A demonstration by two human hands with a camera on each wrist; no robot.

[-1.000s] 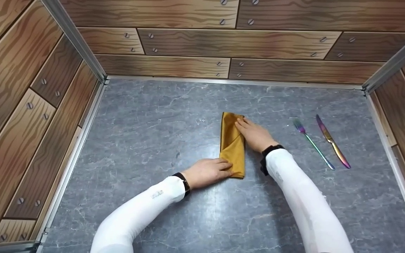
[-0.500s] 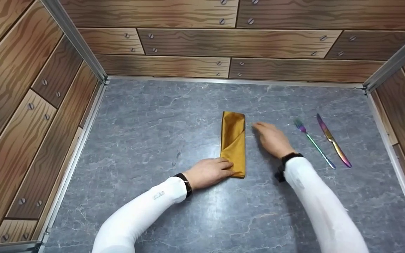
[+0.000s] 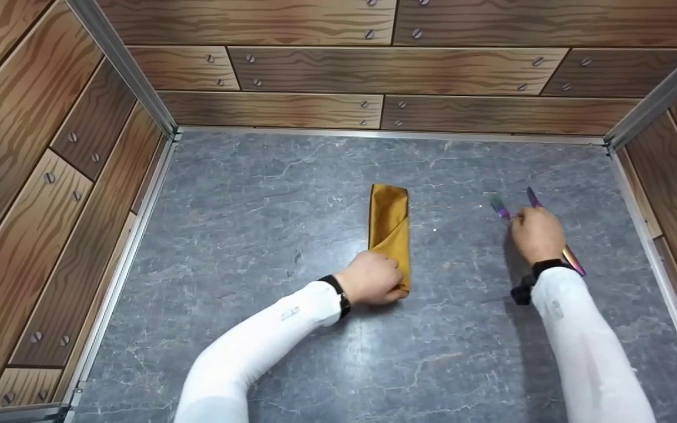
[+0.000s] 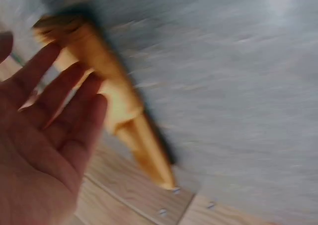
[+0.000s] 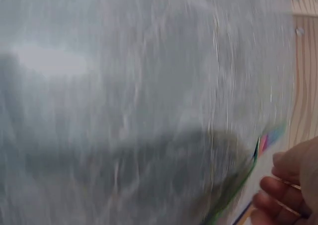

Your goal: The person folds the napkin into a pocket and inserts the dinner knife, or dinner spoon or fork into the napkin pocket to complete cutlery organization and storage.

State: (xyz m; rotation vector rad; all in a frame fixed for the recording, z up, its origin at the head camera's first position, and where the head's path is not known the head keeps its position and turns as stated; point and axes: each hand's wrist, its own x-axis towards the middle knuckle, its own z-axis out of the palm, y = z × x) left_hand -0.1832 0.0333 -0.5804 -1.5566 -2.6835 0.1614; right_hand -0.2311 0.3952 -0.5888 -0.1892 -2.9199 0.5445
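A gold napkin [image 3: 389, 223], folded into a long narrow pocket, lies mid-table on the grey marble top [image 3: 244, 235]. My left hand [image 3: 374, 281] rests on its near end. In the left wrist view that hand [image 4: 44, 135] has straight fingers beside the blurred napkin [image 4: 119, 101]. My right hand [image 3: 535, 232] is down over an iridescent fork [image 3: 498, 205] and knife [image 3: 573, 261] at the right, hiding their middles. The right wrist view is blurred: loosely curled fingers [image 5: 278, 187] sit next to the fork [image 5: 263, 143], and no grip on it shows.
Wood-patterned walls with metal rails [image 3: 121, 64] close the table on the left, back and right. Bare marble stretches left of the napkin and along the near edge.
My right hand left the napkin's far end and swept right onto the fork and knife. My left hand slid further onto the napkin's near end.
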